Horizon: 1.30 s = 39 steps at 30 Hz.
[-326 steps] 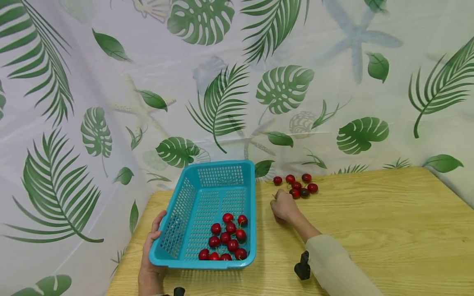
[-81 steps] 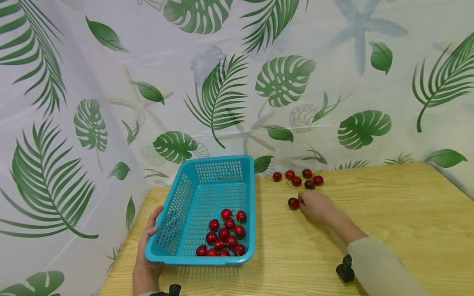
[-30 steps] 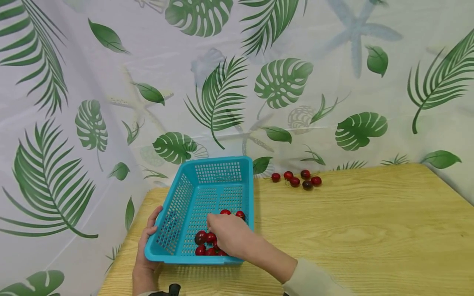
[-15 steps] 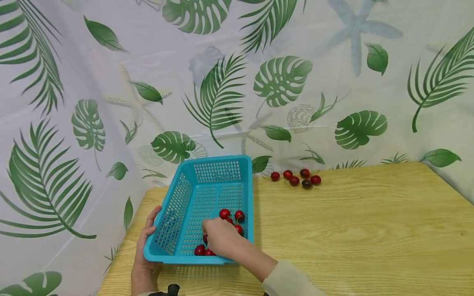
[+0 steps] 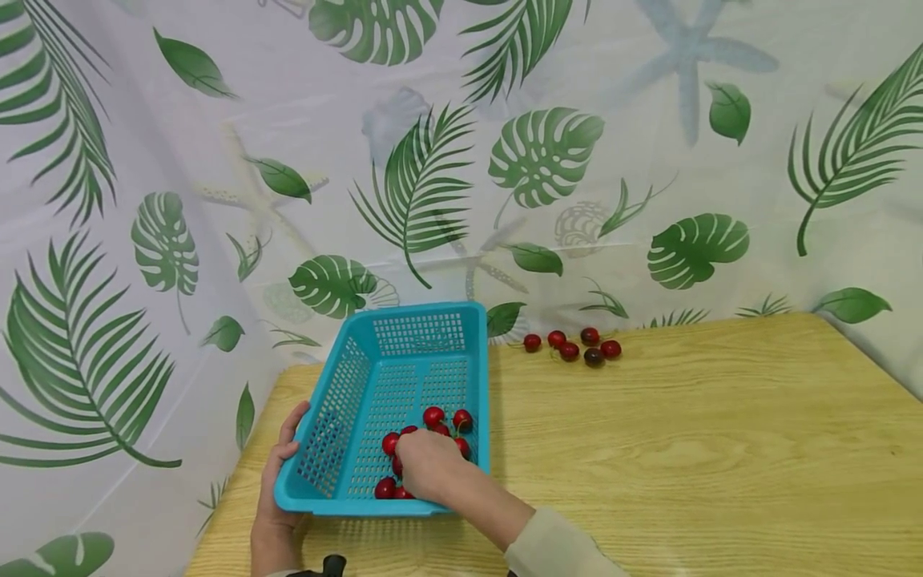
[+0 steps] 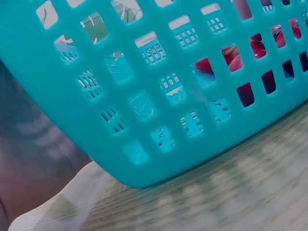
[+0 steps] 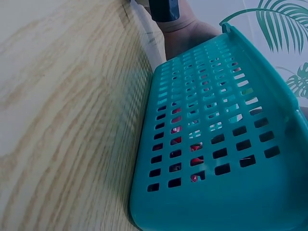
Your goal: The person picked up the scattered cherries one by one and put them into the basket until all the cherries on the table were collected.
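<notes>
Compared with 2.7 seconds earlier, the right hand (image 5: 433, 466) has passed from the tabletop (image 5: 692, 425) into the turquoise plastic basket (image 5: 484, 385), and the cherry then lying beside its fingers has left that spot. Six loose cherries (image 5: 569, 351) lie, as before, near the tabletop's far edge, right of the basket. Within the basket, basket cherries (image 5: 433, 417) gather toward the near right part, several partly covered by the right hand. Its fingertips are hidden, so whether it grasps a cherry or is released cannot be told. The left hand (image 5: 272, 493) touches the basket's left side; whether its fingers curl round cannot be told. Both wrist views show the perforated walls, cherries only fragmentarily visible through the holes.
</notes>
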Motion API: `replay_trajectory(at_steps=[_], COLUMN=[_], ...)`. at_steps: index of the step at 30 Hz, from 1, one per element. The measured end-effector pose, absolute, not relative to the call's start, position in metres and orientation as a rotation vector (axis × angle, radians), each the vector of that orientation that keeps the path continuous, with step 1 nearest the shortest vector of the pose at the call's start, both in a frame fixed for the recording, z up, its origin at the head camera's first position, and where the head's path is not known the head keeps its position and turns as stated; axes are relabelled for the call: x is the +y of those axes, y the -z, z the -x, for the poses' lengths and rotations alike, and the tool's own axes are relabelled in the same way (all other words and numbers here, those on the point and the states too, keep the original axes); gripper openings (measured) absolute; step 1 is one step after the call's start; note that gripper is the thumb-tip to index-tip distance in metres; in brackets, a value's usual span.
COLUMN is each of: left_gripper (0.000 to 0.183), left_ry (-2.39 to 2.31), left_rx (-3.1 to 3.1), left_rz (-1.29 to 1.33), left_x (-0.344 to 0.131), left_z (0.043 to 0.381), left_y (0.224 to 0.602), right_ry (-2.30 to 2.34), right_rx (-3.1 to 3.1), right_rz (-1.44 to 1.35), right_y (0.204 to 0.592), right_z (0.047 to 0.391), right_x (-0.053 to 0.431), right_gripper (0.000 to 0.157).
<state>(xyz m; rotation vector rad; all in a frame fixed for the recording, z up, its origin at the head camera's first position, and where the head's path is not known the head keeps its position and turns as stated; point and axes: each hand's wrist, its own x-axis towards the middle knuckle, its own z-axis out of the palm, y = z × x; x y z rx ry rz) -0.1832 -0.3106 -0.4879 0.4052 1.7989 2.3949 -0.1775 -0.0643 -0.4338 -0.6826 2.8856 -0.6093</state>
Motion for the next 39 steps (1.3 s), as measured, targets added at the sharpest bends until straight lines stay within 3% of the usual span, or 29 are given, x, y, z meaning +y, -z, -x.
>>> replay_trajectory(at_steps=[7,16,29,39], left_gripper=[0.056,0.056,0.057,0.059], left_ry=[-2.407,-2.389,-2.411,-2.405], left_rx=[1.767,1.809,1.756,1.736], left_rz=[-0.419,-0.404,-0.432,-0.482], left_x=[-0.311,-0.311,-0.311,-0.311], left_z=[0.183,0.184,0.183,0.183], left_y=[0.489,0.489,0.489,0.489], right_ry=[0.622,0.744,1.292,1.470], right_rx=[2.857,2.890,3.019,3.219], right_rz=[0.690,0.827,0.974,0.674], right_y=[0.435,0.435,0.415,0.414], right_z=[0.177,0.181,0.180,0.207], right_x=[-0.063,-0.063,-0.036,0.030], right_gripper=[0.042,0.013,0.022,0.018])
